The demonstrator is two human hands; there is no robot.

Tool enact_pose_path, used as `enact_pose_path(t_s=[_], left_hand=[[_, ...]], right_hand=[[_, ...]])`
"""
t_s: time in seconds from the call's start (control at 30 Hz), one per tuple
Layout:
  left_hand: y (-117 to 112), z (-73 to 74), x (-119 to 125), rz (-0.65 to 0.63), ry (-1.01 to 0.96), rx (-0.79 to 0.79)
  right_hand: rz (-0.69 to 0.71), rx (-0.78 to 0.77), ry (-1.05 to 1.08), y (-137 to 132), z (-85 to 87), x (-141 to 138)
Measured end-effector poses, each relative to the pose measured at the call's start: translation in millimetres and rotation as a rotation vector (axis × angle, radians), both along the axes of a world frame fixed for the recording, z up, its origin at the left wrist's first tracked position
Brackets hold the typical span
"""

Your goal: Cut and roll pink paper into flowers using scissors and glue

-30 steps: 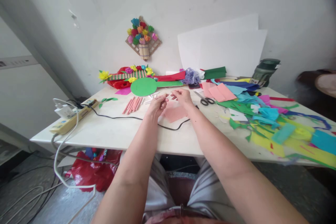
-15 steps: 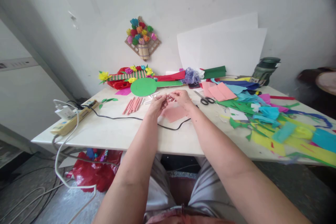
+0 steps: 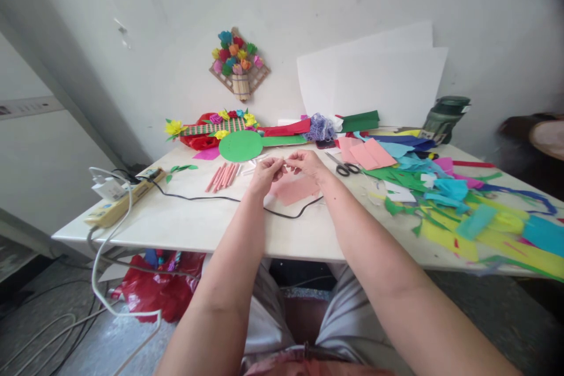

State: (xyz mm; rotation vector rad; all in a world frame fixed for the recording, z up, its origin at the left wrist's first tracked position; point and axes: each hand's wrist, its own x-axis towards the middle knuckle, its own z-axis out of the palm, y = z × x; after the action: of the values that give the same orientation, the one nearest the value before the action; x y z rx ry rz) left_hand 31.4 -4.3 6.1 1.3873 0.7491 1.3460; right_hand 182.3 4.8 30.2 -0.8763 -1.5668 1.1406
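My left hand (image 3: 269, 173) and my right hand (image 3: 305, 163) come together over the middle of the table, fingers pinched. Something small sits between their fingertips, too small and covered to name. Beneath them lies a pink sheet of paper (image 3: 293, 189). To the left of my hands is a row of several rolled pink paper sticks (image 3: 222, 177), with a few thin white sticks (image 3: 251, 165) beside it. Black-handled scissors (image 3: 347, 168) rest to the right of my right hand.
A green paper disc with a strip (image 3: 241, 145) lies behind my hands. Coloured paper scraps (image 3: 445, 205) cover the right side, near a dark green bottle (image 3: 446, 119). A black cable (image 3: 211, 197) crosses the table from a power strip (image 3: 115, 207) at the left edge.
My two hands have shifted very slightly, fingertips still close together. Everything else on the table stays where it was.
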Motion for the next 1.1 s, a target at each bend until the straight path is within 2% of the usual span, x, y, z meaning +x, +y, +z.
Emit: enact_pose_path(t_s=[0.17,0.3,0.4,0.53,0.77,1.1], left_hand=[[-1.7,0.5,0.8,-0.011,0.021,0.006],[-0.9,0.9,0.4,0.013,-0.057,-0.041],[-1.3,2.5,-0.2,0.018,-0.130,-0.075],[-3.0,4.1,-0.2,0.010,-0.156,-0.106],[-1.7,2.1,-0.1,-0.011,-0.145,-0.063],[-0.6,0.8,-0.7,0.068,-0.111,-0.113]], right_hand=[[0.071,0.020,-0.008,-2.0,0.9,2.4],[0.116,0.086,-0.029,-5.9,2.8,-2.4],[0.035,0.100,0.031,-3.6,3.0,-5.3],[-0.108,0.031,0.122,2.4,1.7,-3.8],[-0.044,0.021,0.105,-0.6,2.5,-2.4],[-0.024,0.087,0.049,-4.7,1.6,-6.7]])
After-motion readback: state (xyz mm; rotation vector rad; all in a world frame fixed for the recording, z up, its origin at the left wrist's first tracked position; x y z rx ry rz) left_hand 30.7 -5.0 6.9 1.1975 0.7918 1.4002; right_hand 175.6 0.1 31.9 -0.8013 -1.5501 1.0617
